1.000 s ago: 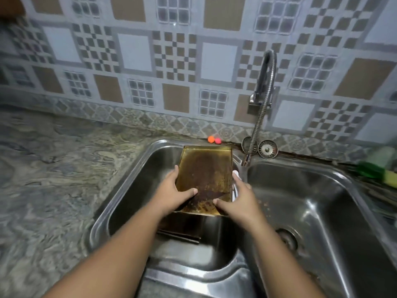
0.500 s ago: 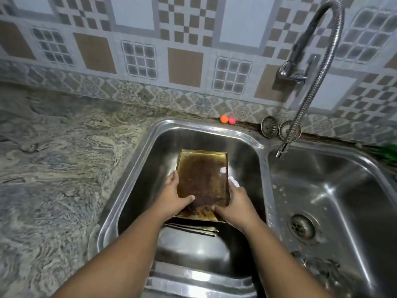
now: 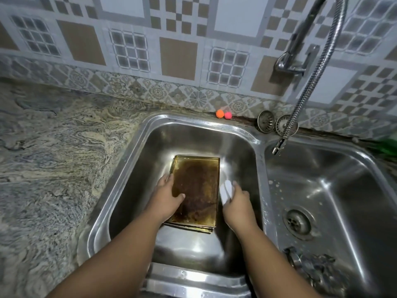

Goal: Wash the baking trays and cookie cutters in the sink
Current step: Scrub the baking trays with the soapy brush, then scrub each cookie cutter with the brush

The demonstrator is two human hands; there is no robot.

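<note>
Head camera, looking down into a double stainless steel sink set in a swirled grey and cream stone countertop (image 3: 53, 147), with a patterned brown, white and grey tiled wall (image 3: 178, 59) behind. A rectangular gold-coloured metal baking tray (image 3: 197, 181) with a dark brown stained floor lies flat at the bottom of the left basin (image 3: 150, 160), resting on the edges of at least one more tray (image 3: 189, 228) stacked underneath. The left hand (image 3: 168, 196) grips the tray's left rim, fingers together along the edge and thumb spread across the stained floor. The right hand (image 3: 239, 204) sits just beside the tray's right rim, its fingers closed round a small white object (image 3: 226, 191) too blurred to identify. A chrome tap with a flexible coiled metal hose (image 3: 318, 67) hangs over the divider, its nozzle above the right basin (image 3: 343, 190), which has a round drain (image 3: 297, 222) and some blurred metal pieces (image 3: 311, 267) at its near end. Two round metal sink strainers (image 3: 266, 121) lean against the wall behind the divider, with a small orange ball (image 3: 219, 114) touching a small pink ball (image 3: 228, 115) to their left.
</note>
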